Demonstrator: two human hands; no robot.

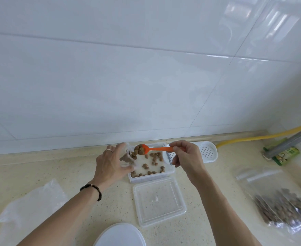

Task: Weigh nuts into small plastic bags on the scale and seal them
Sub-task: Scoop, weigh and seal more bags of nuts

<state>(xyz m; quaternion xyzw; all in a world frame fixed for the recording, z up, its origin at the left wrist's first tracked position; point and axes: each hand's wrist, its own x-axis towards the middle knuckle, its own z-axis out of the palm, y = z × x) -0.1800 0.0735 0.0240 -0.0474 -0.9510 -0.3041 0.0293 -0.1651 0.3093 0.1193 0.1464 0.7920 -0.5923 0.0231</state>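
white lid (120, 236); spoon (153, 149) in right grip (185, 157)

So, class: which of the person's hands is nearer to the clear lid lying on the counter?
Right. The right hand, holding the orange spoon, sits just above the lid's far right corner; the left hand, holding the small bag, is farther off to its upper left.

One camera on the person's head looks forward and down at the surface (75, 167), close, with the wall (146, 68) filling the top.
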